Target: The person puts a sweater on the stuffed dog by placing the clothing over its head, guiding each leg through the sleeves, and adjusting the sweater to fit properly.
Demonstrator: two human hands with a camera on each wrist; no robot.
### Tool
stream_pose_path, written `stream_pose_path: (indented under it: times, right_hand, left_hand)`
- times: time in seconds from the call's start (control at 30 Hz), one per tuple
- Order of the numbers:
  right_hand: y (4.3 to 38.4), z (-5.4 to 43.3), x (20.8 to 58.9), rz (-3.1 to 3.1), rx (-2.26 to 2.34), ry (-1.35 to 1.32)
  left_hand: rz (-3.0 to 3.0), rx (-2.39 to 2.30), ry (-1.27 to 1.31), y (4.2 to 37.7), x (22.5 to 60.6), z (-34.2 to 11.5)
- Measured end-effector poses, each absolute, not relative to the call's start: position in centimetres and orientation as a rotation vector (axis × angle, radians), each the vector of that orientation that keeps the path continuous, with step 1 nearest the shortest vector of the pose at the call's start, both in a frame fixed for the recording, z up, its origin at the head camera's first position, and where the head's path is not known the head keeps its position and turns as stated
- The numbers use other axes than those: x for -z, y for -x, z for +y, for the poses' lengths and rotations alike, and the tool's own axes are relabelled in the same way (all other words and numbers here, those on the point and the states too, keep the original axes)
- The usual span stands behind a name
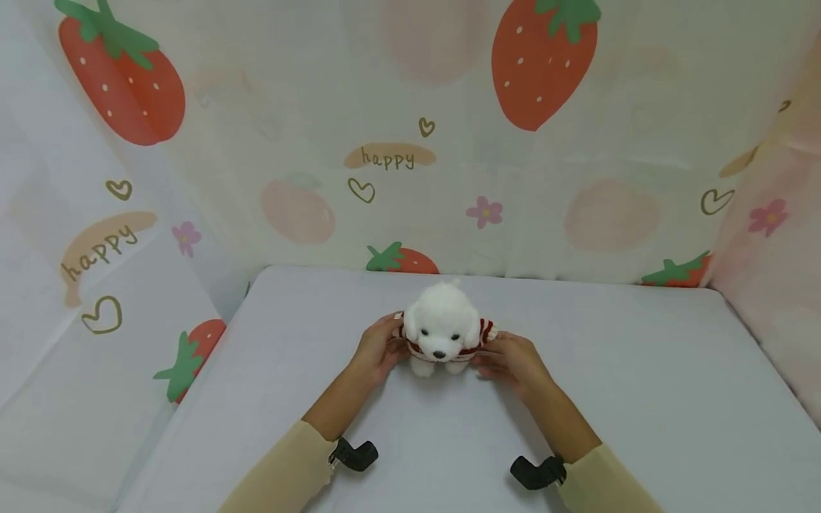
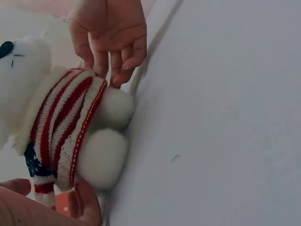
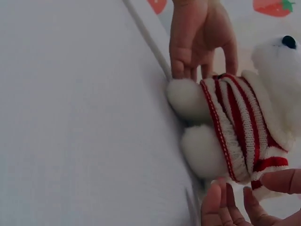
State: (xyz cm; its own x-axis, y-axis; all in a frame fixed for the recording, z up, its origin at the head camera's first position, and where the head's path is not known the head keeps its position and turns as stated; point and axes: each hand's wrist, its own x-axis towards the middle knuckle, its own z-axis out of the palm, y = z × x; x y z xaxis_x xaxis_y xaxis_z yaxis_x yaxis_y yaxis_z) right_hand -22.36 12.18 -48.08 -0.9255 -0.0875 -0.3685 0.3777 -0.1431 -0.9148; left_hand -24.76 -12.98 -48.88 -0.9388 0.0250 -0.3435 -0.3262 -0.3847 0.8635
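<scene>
A white plush dog (image 1: pixel 442 328) with dark eyes and a dark nose stands on the white table, facing the head camera. It wears a knitted sweater (image 2: pixel 61 117) with red and white stripes; one sleeve has a dark blue patch in the left wrist view. Its rounded white feet (image 3: pixel 204 150) rest on the tabletop. My left hand (image 1: pixel 380 348) holds the dog at one side, the thumb beside its sleeve. On the opposite side my right hand (image 1: pixel 515 361) holds it, thumb against the striped sleeve and fingers by the body.
White cloth covers the table (image 1: pixel 641 370). A backdrop (image 1: pixel 539 171) printed with strawberries, hearts and flowers hangs behind it and along both sides. Black camera mounts (image 1: pixel 355 454) sit at both wrists, by the beige sleeves (image 1: pixel 288 463).
</scene>
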Motion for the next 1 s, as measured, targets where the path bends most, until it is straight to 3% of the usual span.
stream_pose_path:
  times: [0.17, 0.33, 0.47, 0.77, 1.0]
  right_hand:
    - [21.6, 12.6, 46.9, 2.251, 1.995, -0.130]
    - [21.1, 12.6, 46.2, 2.732, 1.703, 0.307]
    - [21.2, 12.1, 46.8, 2.780, 1.521, 0.546]
    - [21.9, 11.9, 48.2, 2.737, 1.615, 0.529]
    - [21.5, 13.1, 46.4, 2.681, 1.663, 0.476]
  left_hand:
    - [2.035, -2.258, 0.280, 23.9, 48.2, -13.7]
    - [2.466, -1.954, -0.087, 23.5, 48.0, -14.2]
    - [2.569, -1.694, -0.324, 23.5, 48.2, -14.4]
    - [2.410, -1.756, -0.544, 23.9, 48.8, -13.8]
    - [2.356, -1.768, -0.614, 23.6, 47.4, -13.6]
